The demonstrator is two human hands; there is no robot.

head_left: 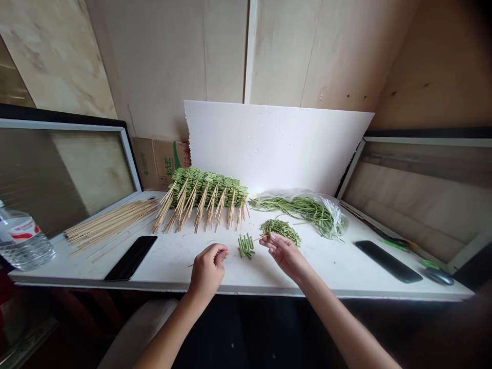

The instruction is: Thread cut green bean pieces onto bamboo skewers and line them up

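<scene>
Across the table [326,269], loaded skewers [207,187] lie stacked; my left fingers [220,250] pinch a part-filled stick [246,246], my right fingers [274,241] a bean piece [269,235], with loose pieces [283,230] left unthreaded.

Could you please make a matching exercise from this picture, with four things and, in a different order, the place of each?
1. Single bean skewer
2. Water bottle
3. Long beans
4. Cut bean pieces

A. Partly in a clear plastic bag
B. In a loose heap just beyond the right hand
C. Between the two hands
D. At the left end of the table

Pairs: 1-C, 2-D, 3-A, 4-B
</scene>
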